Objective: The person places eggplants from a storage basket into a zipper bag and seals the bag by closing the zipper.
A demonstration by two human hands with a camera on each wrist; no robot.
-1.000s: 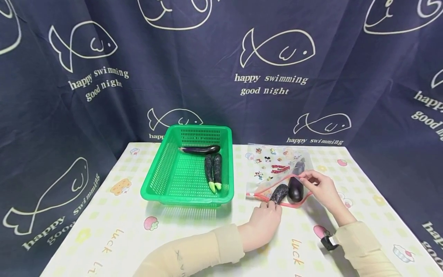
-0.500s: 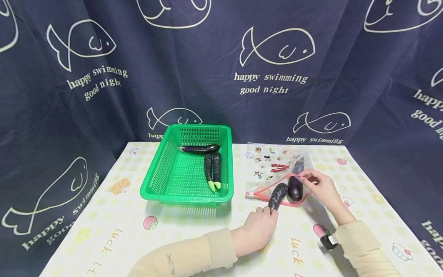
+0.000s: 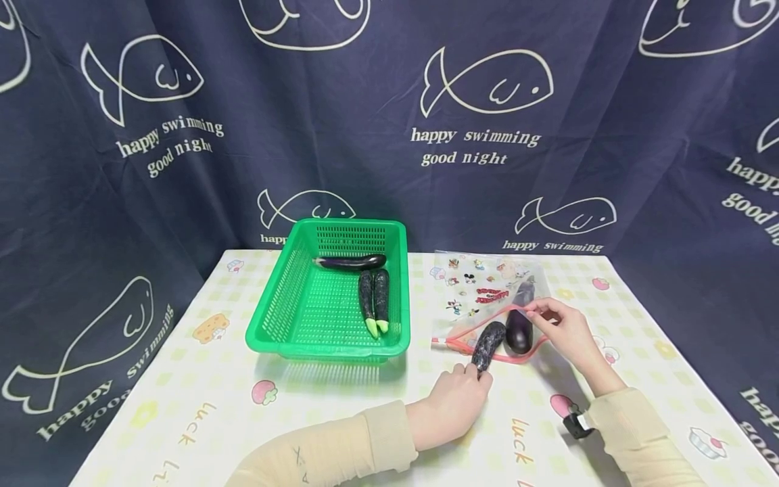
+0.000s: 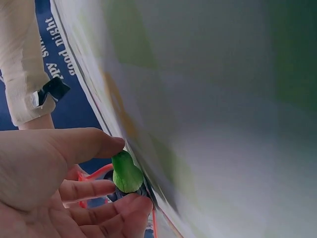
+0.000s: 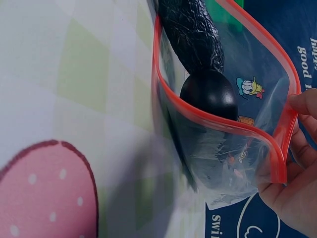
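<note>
In the head view my left hand (image 3: 453, 406) grips a dark, wrinkled eggplant (image 3: 489, 341) near its stem end. The green stem (image 4: 127, 173) shows between thumb and fingers in the left wrist view. The eggplant's far end lies in the mouth of a clear zip bag (image 3: 471, 284) with a red rim and cartoon prints. A smooth, glossy eggplant (image 3: 519, 333) lies beside it, mostly inside the bag. My right hand (image 3: 562, 328) pinches the bag's red rim (image 5: 292, 111) at the right, and the mouth stands apart. Part of the glossy eggplant shows blurred through the plastic.
Left of the bag stands a green perforated basket (image 3: 258, 338). It holds a glossy eggplant (image 3: 353, 262) lying crosswise and two wrinkled ones (image 3: 381, 297) side by side. A patterned cloth covers the table (image 3: 316, 423); a dark blue curtain (image 3: 365, 122) hangs behind.
My left hand has drawn back a little toward the near left, and more of the wrinkled eggplant now shows outside the bag's mouth. The right hand has stayed on the rim.
</note>
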